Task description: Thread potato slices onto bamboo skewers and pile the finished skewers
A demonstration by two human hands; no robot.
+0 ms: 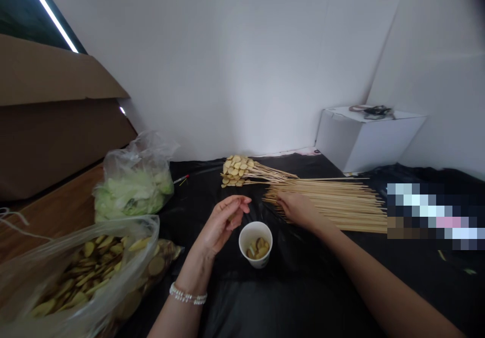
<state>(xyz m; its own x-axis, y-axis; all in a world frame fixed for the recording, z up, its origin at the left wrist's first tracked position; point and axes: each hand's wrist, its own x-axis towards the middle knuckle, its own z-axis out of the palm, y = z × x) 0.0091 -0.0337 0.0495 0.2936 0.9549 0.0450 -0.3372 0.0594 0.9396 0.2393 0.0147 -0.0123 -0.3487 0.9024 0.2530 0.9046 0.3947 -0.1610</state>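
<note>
My left hand [224, 223] hovers just left of a white paper cup [255, 244] that holds several potato slices; its fingers are curled and pinched together, and what they hold is hidden. My right hand [295, 207] rests palm down on the near end of a spread pile of bare bamboo skewers [341, 201], fingertips pressed on the sticks. Behind both hands lies a bundle of skewers loaded with potato slices [242, 171]. A bead bracelet [187, 295] circles my left wrist.
A plastic bag of potato slices [87, 272] lies at the near left, a bag of green leaves [132, 189] behind it. Black sheeting [295, 297] covers the table. A cardboard box [49, 121] stands far left, a white box [367, 138] at the back right.
</note>
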